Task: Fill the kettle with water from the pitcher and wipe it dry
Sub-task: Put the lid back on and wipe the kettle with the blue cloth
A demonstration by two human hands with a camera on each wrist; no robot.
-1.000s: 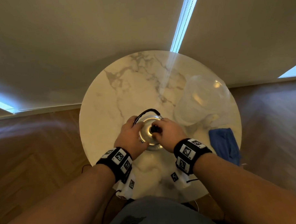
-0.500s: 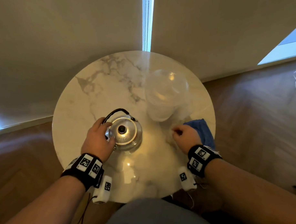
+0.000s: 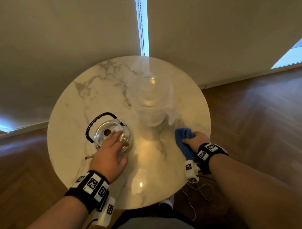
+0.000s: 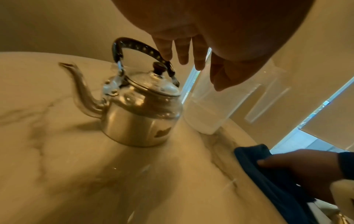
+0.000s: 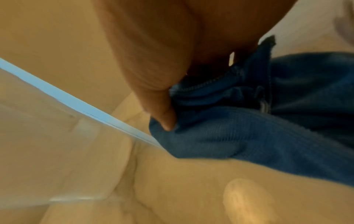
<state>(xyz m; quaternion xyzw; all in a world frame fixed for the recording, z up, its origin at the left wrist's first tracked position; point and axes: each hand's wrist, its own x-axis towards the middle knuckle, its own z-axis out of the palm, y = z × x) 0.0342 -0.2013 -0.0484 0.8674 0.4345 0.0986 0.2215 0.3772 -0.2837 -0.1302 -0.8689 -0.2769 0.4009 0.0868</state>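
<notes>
right hand (image 3: 198, 140) now gripping blue cloth (image 3: 184, 139), left hand (image 3: 109, 155) spread above kettle (image 3: 111, 133), round marble table (image 3: 98, 99), wood floor (image 3: 258, 119)

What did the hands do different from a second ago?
The right hand left the kettle's lid, went right and now grips the blue cloth. The left hand let go of the kettle and hovers open above it. Kettle, pitcher and table stayed put.

I see a round marble counter (image 3: 98, 92) on a herringbone wood floor (image 3: 260, 120). Beige blinds (image 3: 58, 40) cover the windows behind; daylight shows through a narrow gap (image 3: 143, 25) between them.
</notes>
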